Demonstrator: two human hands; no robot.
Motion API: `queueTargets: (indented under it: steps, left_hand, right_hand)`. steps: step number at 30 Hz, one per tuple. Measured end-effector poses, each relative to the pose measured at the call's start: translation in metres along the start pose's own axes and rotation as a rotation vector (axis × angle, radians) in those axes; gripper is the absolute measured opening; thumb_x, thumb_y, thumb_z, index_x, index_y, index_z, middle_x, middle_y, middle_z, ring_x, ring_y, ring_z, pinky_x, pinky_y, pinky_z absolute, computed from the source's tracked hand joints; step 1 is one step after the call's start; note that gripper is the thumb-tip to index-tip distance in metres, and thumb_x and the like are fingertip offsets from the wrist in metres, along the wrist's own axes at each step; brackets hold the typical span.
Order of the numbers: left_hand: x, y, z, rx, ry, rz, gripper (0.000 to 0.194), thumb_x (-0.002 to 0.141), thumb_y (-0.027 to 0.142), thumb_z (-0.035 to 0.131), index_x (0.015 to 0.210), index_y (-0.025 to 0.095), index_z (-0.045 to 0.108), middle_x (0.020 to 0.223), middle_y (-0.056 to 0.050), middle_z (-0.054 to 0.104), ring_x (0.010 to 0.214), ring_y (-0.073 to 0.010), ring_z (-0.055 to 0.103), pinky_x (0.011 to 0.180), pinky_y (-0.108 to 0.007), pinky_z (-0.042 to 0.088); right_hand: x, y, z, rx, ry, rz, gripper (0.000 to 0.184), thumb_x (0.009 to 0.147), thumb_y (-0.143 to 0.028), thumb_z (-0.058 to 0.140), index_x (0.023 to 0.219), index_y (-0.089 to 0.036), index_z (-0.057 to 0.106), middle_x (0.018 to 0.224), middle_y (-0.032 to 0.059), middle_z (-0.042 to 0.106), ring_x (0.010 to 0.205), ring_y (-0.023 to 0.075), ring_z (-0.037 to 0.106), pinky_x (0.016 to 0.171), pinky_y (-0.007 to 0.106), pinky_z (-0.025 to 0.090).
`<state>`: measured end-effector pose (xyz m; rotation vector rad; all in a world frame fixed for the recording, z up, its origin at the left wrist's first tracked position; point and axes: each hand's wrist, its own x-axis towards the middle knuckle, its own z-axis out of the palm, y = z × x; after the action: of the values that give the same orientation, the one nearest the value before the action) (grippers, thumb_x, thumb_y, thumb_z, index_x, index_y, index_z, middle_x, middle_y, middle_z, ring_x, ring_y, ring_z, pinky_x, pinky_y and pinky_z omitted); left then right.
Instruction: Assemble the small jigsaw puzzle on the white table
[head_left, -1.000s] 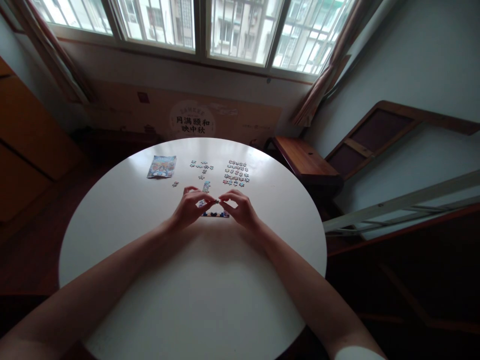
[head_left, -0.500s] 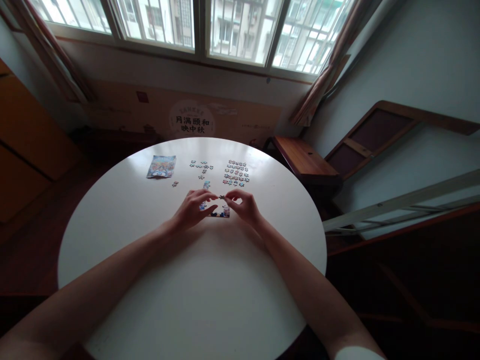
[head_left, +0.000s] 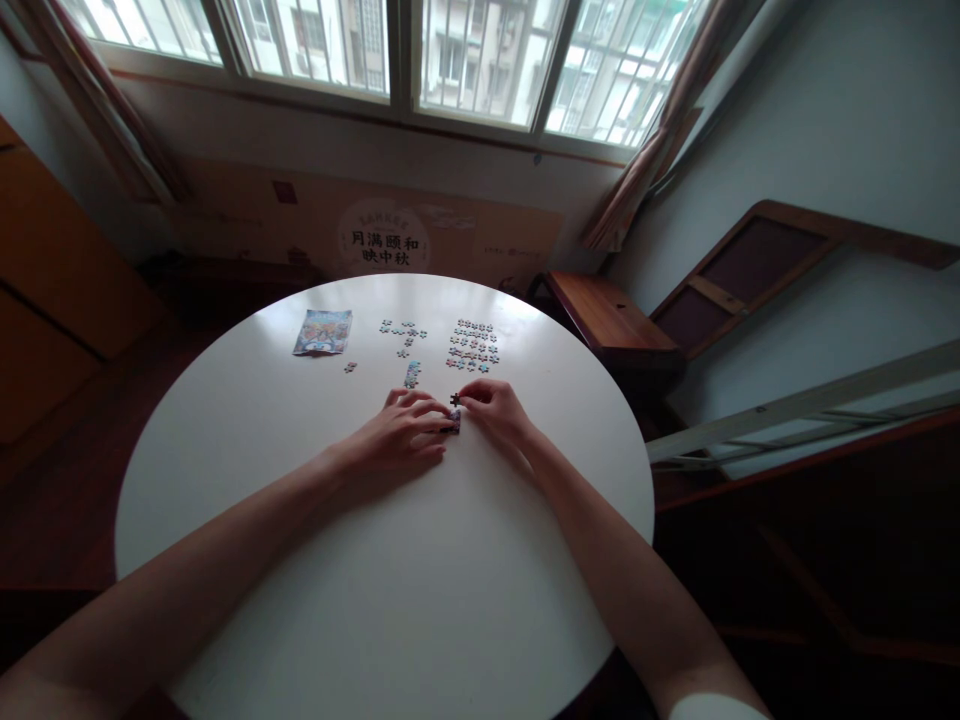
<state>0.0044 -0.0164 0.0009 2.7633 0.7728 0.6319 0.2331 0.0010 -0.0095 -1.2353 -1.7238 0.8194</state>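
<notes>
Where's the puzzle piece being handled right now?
In the head view, the puzzle piece is pinched in the right hand, just beyond the visible right end of the puzzle section under the left hand.

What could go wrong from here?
The puzzle piece might slip, as the right hand pinches it only at one side. The left hand partly covers the joined section and could nudge it apart. The small strip just beyond that hand might get knocked.
</notes>
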Motion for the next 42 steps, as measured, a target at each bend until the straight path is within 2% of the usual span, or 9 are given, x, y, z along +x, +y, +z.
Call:
queueTargets:
  steps: [10,19,22,32,39,42]
  left_hand:
    - [0.001,0.001,-0.001,0.009,-0.054,-0.03,0.036,0.09,0.043,0.055,0.124,0.036,0.061,0.129,-0.002,0.061,0.122,-0.0258,0.047,0.105,-0.044,0.027]
    - [0.001,0.002,-0.001,0.01,-0.043,-0.018,0.036,0.09,0.042,0.056,0.125,0.036,0.061,0.128,-0.001,0.062,0.12,-0.0254,0.048,0.105,-0.044,0.028]
    - [0.001,0.002,-0.002,0.018,-0.057,-0.021,0.037,0.09,0.043,0.056,0.126,0.036,0.06,0.128,-0.001,0.061,0.12,-0.0252,0.047,0.104,-0.044,0.029]
    - [0.002,0.002,-0.002,0.015,-0.057,-0.015,0.037,0.09,0.042,0.055,0.126,0.035,0.059,0.129,-0.001,0.061,0.12,-0.0246,0.047,0.104,-0.043,0.03]
    - [0.001,0.004,-0.003,0.036,-0.058,0.01,0.035,0.092,0.041,0.053,0.125,0.033,0.059,0.129,-0.002,0.061,0.118,-0.0236,0.05,0.102,-0.041,0.031]
    - [0.002,0.002,-0.002,0.054,-0.033,0.001,0.035,0.092,0.041,0.052,0.125,0.031,0.058,0.128,-0.003,0.061,0.116,-0.0226,0.052,0.101,-0.041,0.032]
  right_hand:
    - [-0.001,-0.004,-0.001,-0.097,-0.037,0.012,0.013,0.072,-0.021,0.062,0.079,-0.016,0.072,0.073,0.0027,0.071,0.066,0.0129,0.061,0.064,0.025,0.047]
    - [-0.001,-0.003,0.001,-0.129,-0.019,0.023,0.012,0.073,-0.023,0.064,0.079,-0.016,0.072,0.072,0.0026,0.068,0.066,0.0132,0.059,0.066,0.026,0.047]
    - [-0.001,-0.001,0.0,-0.145,0.001,-0.014,0.013,0.074,-0.021,0.063,0.081,-0.015,0.072,0.076,0.003,0.065,0.067,0.0122,0.057,0.065,0.026,0.047]
    - [0.0,0.008,0.003,-0.139,-0.07,-0.116,0.015,0.073,-0.011,0.063,0.074,-0.019,0.075,0.084,0.0017,0.054,0.07,0.0095,0.053,0.066,0.024,0.046]
    - [0.002,0.006,0.0,-0.199,0.106,-0.136,0.023,0.074,-0.006,0.055,0.078,-0.018,0.074,0.082,0.0021,0.057,0.068,0.0097,0.053,0.068,0.025,0.047]
    - [0.002,0.006,-0.002,-0.235,0.127,-0.108,0.022,0.074,-0.006,0.055,0.079,-0.017,0.074,0.082,0.0022,0.056,0.065,0.0093,0.052,0.067,0.025,0.047]
